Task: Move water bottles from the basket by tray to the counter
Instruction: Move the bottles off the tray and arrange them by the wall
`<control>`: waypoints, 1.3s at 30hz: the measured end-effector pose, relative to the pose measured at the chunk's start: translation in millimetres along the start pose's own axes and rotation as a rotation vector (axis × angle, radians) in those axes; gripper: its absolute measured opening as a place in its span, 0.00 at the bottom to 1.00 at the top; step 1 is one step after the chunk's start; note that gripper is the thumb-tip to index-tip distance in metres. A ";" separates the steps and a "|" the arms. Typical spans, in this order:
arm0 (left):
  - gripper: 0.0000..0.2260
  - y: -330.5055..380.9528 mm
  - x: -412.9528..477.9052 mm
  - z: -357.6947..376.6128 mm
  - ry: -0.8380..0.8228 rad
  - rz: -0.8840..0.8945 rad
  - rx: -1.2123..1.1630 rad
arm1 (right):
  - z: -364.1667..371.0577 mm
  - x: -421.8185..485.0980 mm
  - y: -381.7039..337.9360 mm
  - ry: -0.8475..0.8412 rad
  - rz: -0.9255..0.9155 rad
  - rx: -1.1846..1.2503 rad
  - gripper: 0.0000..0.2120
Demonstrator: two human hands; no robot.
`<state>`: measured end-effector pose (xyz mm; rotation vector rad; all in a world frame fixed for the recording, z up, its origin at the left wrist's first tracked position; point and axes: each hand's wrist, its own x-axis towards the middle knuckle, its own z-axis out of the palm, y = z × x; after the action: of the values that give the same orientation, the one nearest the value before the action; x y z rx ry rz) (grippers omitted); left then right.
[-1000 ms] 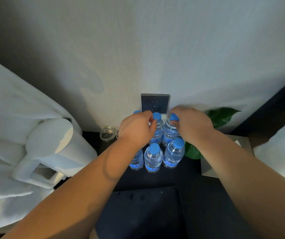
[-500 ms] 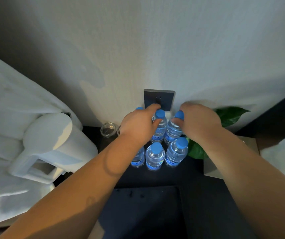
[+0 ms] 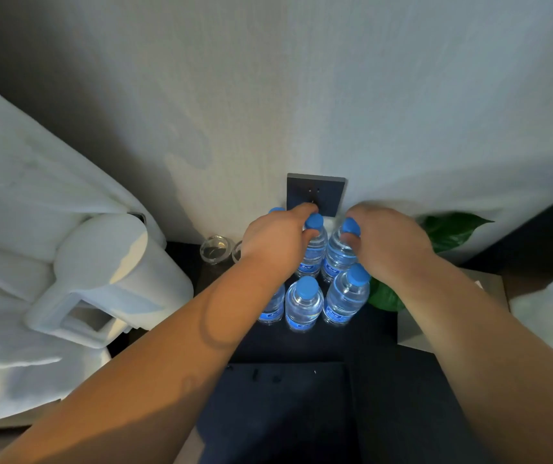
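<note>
We pinch two back bottles (image 3: 315, 252) at the necks, left hand (image 3: 275, 242) and right hand (image 3: 390, 244); a loose pinch could drop one onto the front row (image 3: 303, 303) at 6 o'clock.

Place: you face a hotel-room drinks counter (image 3: 379, 344).
Signs: white kettle (image 3: 124, 272) left, glasses (image 3: 216, 250), bottled water (image 3: 303, 304), wall socket (image 3: 316, 193) far.

Clear glossy plastic water bottles (image 3: 303, 304) (matt blue caps), smooth white plastic kettle (image 3: 114, 279), dark matt counter (image 3: 379, 343).
</note>
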<state>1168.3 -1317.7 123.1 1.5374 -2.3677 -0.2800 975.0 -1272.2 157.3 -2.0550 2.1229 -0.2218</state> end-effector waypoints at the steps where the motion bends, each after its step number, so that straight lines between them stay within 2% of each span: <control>1: 0.18 -0.4 0.0 0.1 0.005 0.001 -0.001 | 0.6 0.1 -0.7 0.002 0.014 0.002 0.10; 5: 0.18 0.5 -0.9 0.9 0.032 0.003 0.013 | 3.5 0.7 -2.9 0.011 0.091 -0.030 0.16; 13: 0.15 -0.9 -0.5 1.0 0.031 -0.036 0.026 | 2.5 -1.4 -1.6 0.015 0.051 0.049 0.09; 17: 0.15 0.7 0.2 1.1 0.034 -0.049 0.045 | 2.9 -1.2 0.4 0.031 0.026 0.055 0.10; 21: 0.16 0.7 0.5 0.4 0.017 -0.072 0.042 | 5.6 1.0 3.0 0.018 0.078 0.077 0.13; 29: 0.16 0.4 0.0 2.0 0.034 -0.081 0.028 | 10.0 -0.5 2.3 0.030 0.097 0.082 0.12; 35: 0.16 0.4 -0.1 5.0 0.075 -0.067 0.002 | 16.2 -6.4 1.6 0.076 0.105 0.109 0.20; 39: 0.16 -1.3 -1.8 2.6 0.071 -0.103 -0.058 | 15.4 -13.6 -1.7 0.117 0.116 0.126 0.22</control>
<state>1169.2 -1316.6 119.9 1.6177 -2.2115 -0.3091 980.6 -1258.4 143.1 -1.8854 2.2242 -0.4579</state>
